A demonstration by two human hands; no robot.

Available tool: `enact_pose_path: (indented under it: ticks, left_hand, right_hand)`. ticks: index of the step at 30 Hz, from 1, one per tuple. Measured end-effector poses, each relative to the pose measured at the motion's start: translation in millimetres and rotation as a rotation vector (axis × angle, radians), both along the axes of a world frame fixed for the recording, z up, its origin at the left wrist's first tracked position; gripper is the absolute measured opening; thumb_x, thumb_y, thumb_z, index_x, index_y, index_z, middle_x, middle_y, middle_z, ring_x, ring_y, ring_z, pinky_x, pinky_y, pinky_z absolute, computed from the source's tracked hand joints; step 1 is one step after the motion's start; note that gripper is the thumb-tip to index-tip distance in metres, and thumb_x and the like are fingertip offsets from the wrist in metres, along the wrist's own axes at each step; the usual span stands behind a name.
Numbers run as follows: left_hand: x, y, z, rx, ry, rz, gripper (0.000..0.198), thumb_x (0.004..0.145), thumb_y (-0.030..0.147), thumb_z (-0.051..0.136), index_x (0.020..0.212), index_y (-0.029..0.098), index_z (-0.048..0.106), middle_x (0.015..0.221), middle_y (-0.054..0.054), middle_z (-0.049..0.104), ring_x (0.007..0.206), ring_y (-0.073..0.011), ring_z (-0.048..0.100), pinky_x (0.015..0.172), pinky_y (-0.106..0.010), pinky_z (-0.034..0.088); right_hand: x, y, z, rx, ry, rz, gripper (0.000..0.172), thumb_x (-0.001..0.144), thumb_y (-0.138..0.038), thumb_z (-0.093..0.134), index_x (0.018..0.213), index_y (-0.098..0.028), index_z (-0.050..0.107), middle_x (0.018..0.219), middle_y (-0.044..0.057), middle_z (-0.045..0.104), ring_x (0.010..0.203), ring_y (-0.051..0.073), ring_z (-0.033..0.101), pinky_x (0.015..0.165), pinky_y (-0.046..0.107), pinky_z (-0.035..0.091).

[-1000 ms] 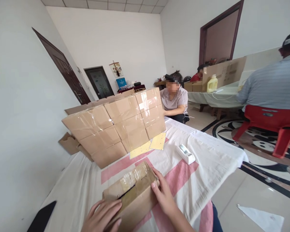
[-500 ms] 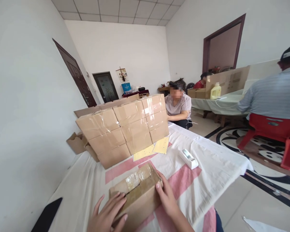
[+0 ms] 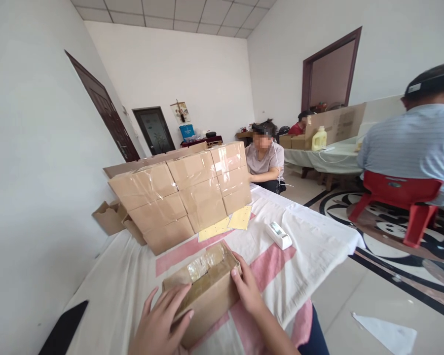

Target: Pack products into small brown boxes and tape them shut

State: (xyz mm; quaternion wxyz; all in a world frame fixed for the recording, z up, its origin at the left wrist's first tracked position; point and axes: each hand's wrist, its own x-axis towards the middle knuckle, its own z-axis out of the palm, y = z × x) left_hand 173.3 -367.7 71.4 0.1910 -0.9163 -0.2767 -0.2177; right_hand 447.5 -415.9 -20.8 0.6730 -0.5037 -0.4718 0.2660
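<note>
A small cardboard box (image 3: 212,294) with clear tape on its top lies on the cloth in front of me. My right hand (image 3: 248,287) grips its right end, thumb on the near side and fingers round the far corner. At the left end, my left hand (image 3: 163,318) rests against the box with fingers outstretched and thumb apart. Part of the box's left end is hidden behind that hand. Beyond it, two yellow printed sheets (image 3: 240,218) lie at the foot of a stack of taped cardboard boxes (image 3: 181,197).
A white handheld device (image 3: 279,235) lies on the cloth-covered table (image 3: 307,241). Open cardboard boxes (image 3: 109,217) stand left of the stack, and a black flat object (image 3: 64,328) is at lower left. One person (image 3: 266,162) sits beyond the table; another (image 3: 410,138) sits at right.
The view has shifted slightly right. My left thumb has risen along the box's near side and the left fingers have spread a little. My right hand keeps its hold.
</note>
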Motion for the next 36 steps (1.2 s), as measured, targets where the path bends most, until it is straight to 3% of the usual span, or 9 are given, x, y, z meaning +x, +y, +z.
enact_pose_path:
  ticks: [7, 14, 17, 19, 23, 26, 29, 33, 36]
  left_hand:
    - [7.7, -8.0, -5.1, -0.122, -0.041, 0.069, 0.038, 0.098, 0.039, 0.054, 0.136, 0.034, 0.058, 0.126, 0.0, 0.075, 0.111, -0.0248, 0.072, 0.106, -0.049, 0.043]
    - [10.9, -10.5, 9.5, -0.07, -0.125, 0.016, 0.039, 0.096, 0.034, 0.057, 0.135, 0.031, 0.057, 0.122, -0.002, 0.075, 0.108, -0.0266, 0.071, 0.103, -0.049, 0.043]
    - [16.3, -36.6, 1.5, 0.037, -0.3, -0.113, 0.035, 0.094, 0.022, 0.06, 0.128, 0.023, 0.062, 0.121, -0.009, 0.075, 0.113, -0.0298, 0.068, 0.1, -0.048, 0.044]
    - [29.2, -66.8, -14.0, 0.018, -0.437, -0.284, 0.029, 0.091, 0.01, 0.059, 0.117, 0.021, 0.065, 0.105, -0.009, 0.077, 0.102, -0.0259, 0.069, 0.093, -0.042, 0.047]
    - [79.5, -132.0, -53.6, -0.481, -0.23, -0.452, 0.023, 0.093, 0.012, 0.054, 0.107, 0.025, 0.067, 0.094, -0.004, 0.076, 0.084, -0.0193, 0.071, 0.076, -0.032, 0.053]
    - [119.9, -152.7, -82.3, -0.813, 0.109, -0.209, 0.041, 0.093, 0.031, 0.06, 0.133, 0.025, 0.064, 0.137, -0.013, 0.068, 0.118, -0.032, 0.069, 0.094, -0.043, 0.057]
    - [145.3, -144.6, -105.1, -0.952, 0.22, -0.043, 0.055, 0.093, 0.035, 0.056, 0.146, 0.019, 0.057, 0.146, -0.018, 0.061, 0.136, -0.0366, 0.058, 0.112, -0.05, 0.048]
    - [152.0, -127.0, -124.3, -0.958, 0.114, 0.047, 0.052, 0.095, 0.039, 0.051, 0.143, 0.02, 0.06, 0.146, -0.016, 0.062, 0.147, -0.035, 0.047, 0.124, -0.053, 0.032]
    - [144.6, -127.9, -127.1, -1.0, 0.044, 0.143, 0.054, 0.094, 0.044, 0.052, 0.136, 0.014, 0.066, 0.145, -0.02, 0.062, 0.144, -0.0363, 0.05, 0.122, -0.051, 0.036]
  right_hand:
    - [-1.1, 1.1, 2.1, -0.02, -0.029, -0.038, 0.059, 0.099, -0.061, 0.05, 0.148, -0.027, 0.052, 0.153, 0.011, 0.055, 0.144, 0.03, 0.049, 0.123, 0.05, 0.038]
    - [7.0, -15.0, 10.5, -0.043, -0.165, -0.145, 0.046, 0.099, -0.05, 0.055, 0.138, -0.024, 0.058, 0.141, 0.011, 0.063, 0.127, 0.028, 0.062, 0.109, 0.045, 0.049]
    - [25.4, -50.5, 6.7, -0.052, -0.281, -0.313, 0.029, 0.099, -0.043, 0.054, 0.115, -0.022, 0.067, 0.11, 0.01, 0.072, 0.1, 0.025, 0.067, 0.091, 0.04, 0.053]
    - [42.1, -79.5, -0.3, -0.078, -0.349, -0.489, 0.025, 0.098, -0.04, 0.051, 0.101, -0.022, 0.068, 0.099, 0.009, 0.071, 0.096, 0.026, 0.065, 0.092, 0.043, 0.049]
    - [75.3, -125.6, -23.2, -0.428, -0.213, -0.906, 0.031, 0.089, -0.041, 0.053, 0.107, -0.019, 0.064, 0.119, 0.016, 0.064, 0.12, 0.035, 0.054, 0.105, 0.053, 0.039]
    - [88.9, -142.6, -38.6, -0.703, -0.046, -0.755, 0.029, 0.088, -0.038, 0.053, 0.105, -0.017, 0.064, 0.104, 0.014, 0.068, 0.107, 0.03, 0.063, 0.09, 0.043, 0.05]
    - [94.5, -148.7, -34.2, -0.815, -0.069, -0.449, 0.013, 0.079, -0.03, 0.066, 0.083, -0.017, 0.067, 0.074, 0.003, 0.068, 0.076, 0.021, 0.066, 0.072, 0.032, 0.052]
    - [119.3, -141.6, 12.2, -0.905, -0.176, -0.192, 0.016, 0.076, -0.018, 0.07, 0.061, -0.016, 0.065, 0.061, 0.003, 0.067, 0.061, 0.017, 0.063, 0.064, 0.028, 0.05]
    - [160.7, -111.5, 63.3, -0.945, -0.241, -0.154, 0.026, 0.081, -0.021, 0.067, 0.057, -0.014, 0.063, 0.057, 0.008, 0.066, 0.055, 0.018, 0.061, 0.06, 0.029, 0.048]
